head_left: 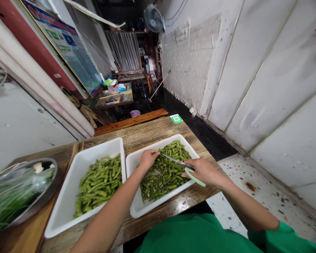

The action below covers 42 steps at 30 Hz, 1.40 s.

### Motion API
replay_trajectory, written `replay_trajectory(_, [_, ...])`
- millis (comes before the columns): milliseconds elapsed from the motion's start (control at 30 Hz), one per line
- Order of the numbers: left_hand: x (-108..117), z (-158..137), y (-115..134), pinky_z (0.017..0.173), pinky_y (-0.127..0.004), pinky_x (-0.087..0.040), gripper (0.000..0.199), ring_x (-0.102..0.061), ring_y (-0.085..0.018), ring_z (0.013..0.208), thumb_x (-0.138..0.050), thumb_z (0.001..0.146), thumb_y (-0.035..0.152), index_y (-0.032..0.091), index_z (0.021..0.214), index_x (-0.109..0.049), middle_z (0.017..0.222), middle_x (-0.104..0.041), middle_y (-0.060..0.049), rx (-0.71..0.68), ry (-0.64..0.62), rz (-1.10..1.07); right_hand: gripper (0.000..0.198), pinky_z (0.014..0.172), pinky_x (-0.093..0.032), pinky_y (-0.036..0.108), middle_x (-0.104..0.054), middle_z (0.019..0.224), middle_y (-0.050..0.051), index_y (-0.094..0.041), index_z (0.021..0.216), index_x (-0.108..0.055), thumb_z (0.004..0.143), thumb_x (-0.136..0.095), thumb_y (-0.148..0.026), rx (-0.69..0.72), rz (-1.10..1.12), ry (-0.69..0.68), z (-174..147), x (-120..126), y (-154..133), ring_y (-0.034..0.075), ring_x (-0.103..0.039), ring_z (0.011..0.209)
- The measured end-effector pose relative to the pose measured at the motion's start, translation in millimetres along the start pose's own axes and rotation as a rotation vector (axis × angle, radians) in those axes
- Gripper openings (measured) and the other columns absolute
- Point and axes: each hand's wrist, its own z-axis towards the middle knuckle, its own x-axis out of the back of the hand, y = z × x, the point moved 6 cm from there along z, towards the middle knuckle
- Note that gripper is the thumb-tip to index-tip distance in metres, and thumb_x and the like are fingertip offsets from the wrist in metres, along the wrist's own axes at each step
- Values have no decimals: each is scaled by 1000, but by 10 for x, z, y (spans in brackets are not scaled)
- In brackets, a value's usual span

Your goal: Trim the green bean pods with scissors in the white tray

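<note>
Left hand (147, 160) pinches a small green pod (160, 152) at the fingertips, over the far-left part of the right-hand white tray (147, 209); right hand (201, 171) grips scissors (183, 163) by the pale green handles, blades angled left toward that pod, likely so both meet over the tray and bits drop inside. Too small to tell whether the blades touch the pod or how far they part. Right-hand tray holds loose green pods (173, 175), glossy, with what looks like water pooled among them. Left-hand white tray (64, 207) stands just beside it, apparently to keep a second lot in easy reach, and holds a heap of similar pods (100, 186). Both sit on a wooden table (143, 135). Farther left, a metal bowl (52, 186) carries long greens (15, 207), partly under clear plastic.
</note>
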Motion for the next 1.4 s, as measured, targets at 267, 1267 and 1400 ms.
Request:
replay_trajectory(267, [-28, -489, 42, 32, -14, -17, 15, -34, -1, 38, -58, 66, 25, 11, 69, -53, 66, -55, -2, 324, -364, -816, 46, 68, -38, 25, -64, 89, 7, -21, 105, -55, 71, -49, -52, 12, -63, 36, 75, 1, -67, 21, -58, 83])
replay_trajectory(1267, [-100, -1153, 239, 36, -16, -12, 28, -25, -1, 35, -62, 63, 35, 9, 71, -57, 46, -45, 4, 299, -501, -629, 46, 47, -26, 19, -52, 55, -1, -16, 68, -61, 64, -49, -60, 191, -7, -240, 87, -163, -241, 10, -42, 51])
replay_trajectory(1400, [-103, -1190, 161, 34, -14, -11, 23, -30, 1, 37, -65, 62, 25, 8, 74, -55, 67, -56, -5, 432, -505, -770, 45, 48, -28, 20, -53, 56, 0, -16, 69, -61, 64, -51, -59, 183, -29, -247, 103, -147, -171, 11, -44, 53])
